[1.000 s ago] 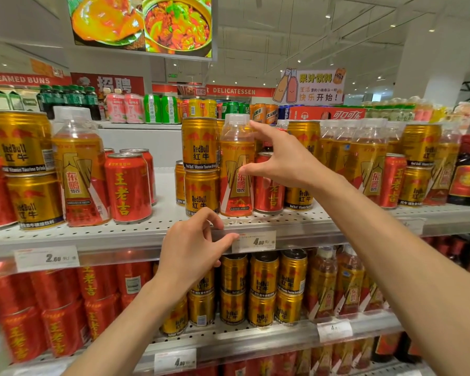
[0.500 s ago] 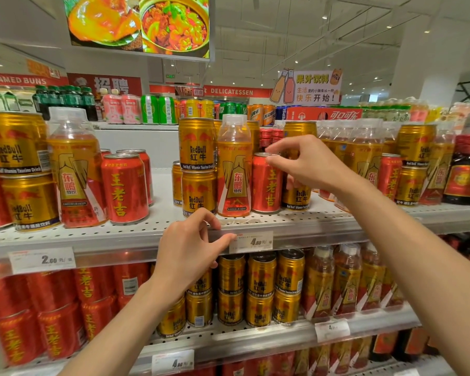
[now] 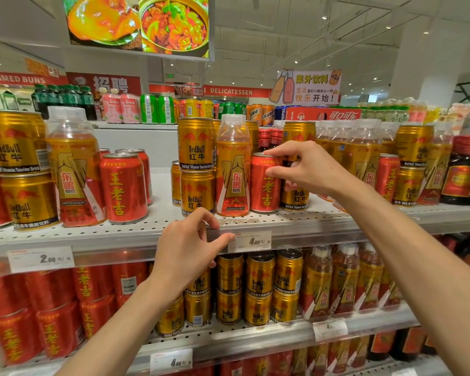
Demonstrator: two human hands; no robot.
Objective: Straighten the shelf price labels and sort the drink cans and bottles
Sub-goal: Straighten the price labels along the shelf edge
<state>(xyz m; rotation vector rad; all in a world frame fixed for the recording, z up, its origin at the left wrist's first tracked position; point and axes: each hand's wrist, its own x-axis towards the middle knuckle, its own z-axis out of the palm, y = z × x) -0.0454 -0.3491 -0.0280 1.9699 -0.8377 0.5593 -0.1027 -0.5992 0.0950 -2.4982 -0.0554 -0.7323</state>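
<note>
On the upper shelf [image 3: 310, 222], the right hand [image 3: 307, 169] has now closed its fingertips round the rim of the red Wanglaoji can [image 3: 263, 191], so sorting can begin; the left hand [image 3: 186, 251] still pinches the 4.80 price label [image 3: 251, 241].

Red can [image 3: 263, 185], gold bottle [image 3: 232, 169]

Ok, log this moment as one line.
left hand: thumb on price label | right hand: pinching red can at top | can: upright on shelf, between bottle and gold cans
</note>
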